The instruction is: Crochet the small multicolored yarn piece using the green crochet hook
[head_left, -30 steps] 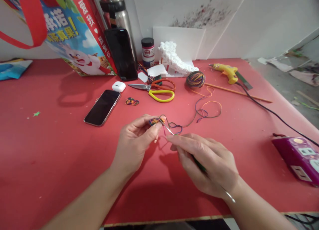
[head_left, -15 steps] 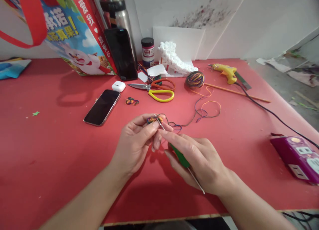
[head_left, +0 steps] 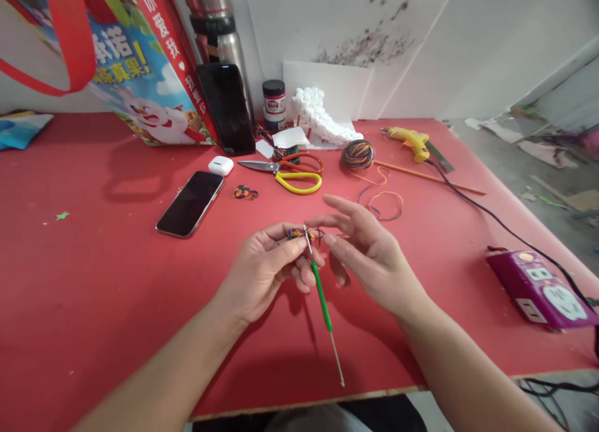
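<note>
Pinches multicoloured crocheted yarn scrap (head_left: pixel 296 233) and green-handled metal crochet hook (head_left: pixel 322 294) in left hand (head_left: pixel 266 273); spreads right hand (head_left: pixel 369 257) open, empty. Risks hook sliding out if pinch slackens.

Head camera, looking forward-down, close over red table (head_left: pixel 93 282).

Green plastic-handled metal crochet hook (head_left: pixel 322 294)

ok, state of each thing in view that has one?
left hand: shut, pinching crochet hook and yarn piece
right hand: open, fingers spread
crochet hook: held near its tip, handle free
scissors: closed, lying flat
flat phone: face up, screen dark
earbud case: shut
yarn ball: partly unwound
jar: lid on
</note>
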A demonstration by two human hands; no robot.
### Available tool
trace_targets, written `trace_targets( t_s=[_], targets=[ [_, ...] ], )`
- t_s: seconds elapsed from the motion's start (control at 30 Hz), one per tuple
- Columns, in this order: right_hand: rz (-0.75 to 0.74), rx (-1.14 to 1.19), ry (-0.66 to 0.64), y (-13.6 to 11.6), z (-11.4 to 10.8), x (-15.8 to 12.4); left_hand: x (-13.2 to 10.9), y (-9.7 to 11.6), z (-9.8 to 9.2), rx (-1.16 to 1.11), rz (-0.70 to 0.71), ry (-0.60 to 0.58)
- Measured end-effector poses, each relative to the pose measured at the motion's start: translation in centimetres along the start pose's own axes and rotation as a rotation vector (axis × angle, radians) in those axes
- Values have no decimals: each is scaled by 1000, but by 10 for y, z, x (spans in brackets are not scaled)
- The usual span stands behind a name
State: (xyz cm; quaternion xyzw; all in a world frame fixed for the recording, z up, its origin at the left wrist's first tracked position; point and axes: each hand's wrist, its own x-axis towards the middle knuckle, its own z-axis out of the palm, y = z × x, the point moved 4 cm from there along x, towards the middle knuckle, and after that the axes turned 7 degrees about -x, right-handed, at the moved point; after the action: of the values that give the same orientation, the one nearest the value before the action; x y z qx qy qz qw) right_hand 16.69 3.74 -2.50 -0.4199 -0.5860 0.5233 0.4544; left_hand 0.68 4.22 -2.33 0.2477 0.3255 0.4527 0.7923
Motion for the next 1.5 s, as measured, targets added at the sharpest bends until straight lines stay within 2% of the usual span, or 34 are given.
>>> trace_targets(
  t_s=[0.13, 0.27, 0.33, 0.5, 0.57, 0.63, 0.73, 0.87, 0.93, 1.03, 1.1, 1.17, 1.37, 1.5],
  targets=[
    [139, 180, -77, 3, -3, 2, 0, -2, 0, 29, -12, -35],
    [95, 352, -47, -3, -14, 1, 0, -1, 2, 43, -33, -75],
    [77, 330, -46, -4, -18, 2, -1, -1, 3, 63, -46, -99],
    [-8, -52, -38, -10, -20, 5, -7, -4, 7, 143, -105, -176],
    [-126, -255, -36, -17, -16, 4, -8, -6, 8, 176, -147, -204],
    [-305, -416, -16, -25, -11, 1, -8, -9, 8, 198, -181, -207],
    [-553, -596, 76, -34, -8, -8, -4, -9, 6, 188, -173, -147],
    [-669, -759, 142, -37, -7, -17, 0, -1, 2, 99, -94, -23],
    [-724, -849, 119, -37, -4, -19, 2, 5, -1, 67, -41, 47],
    [-833, -1004, 14, -37, 8, -22, 2, 12, -3, 47, 22, 109],
    [-879, -1076, -25, -35, 15, -24, 1, 13, -4, 45, 38, 123],
    [-907, -1112, -6, -34, 21, -25, 0, 13, -4, 53, 42, 138],
    [-946, -1211, 156, -37, 23, -29, -2, 9, -3, 146, 87, 121],
    [-904, -1253, 226, -40, 20, -29, -3, 8, -2, 222, 147, 93]
  ],
)
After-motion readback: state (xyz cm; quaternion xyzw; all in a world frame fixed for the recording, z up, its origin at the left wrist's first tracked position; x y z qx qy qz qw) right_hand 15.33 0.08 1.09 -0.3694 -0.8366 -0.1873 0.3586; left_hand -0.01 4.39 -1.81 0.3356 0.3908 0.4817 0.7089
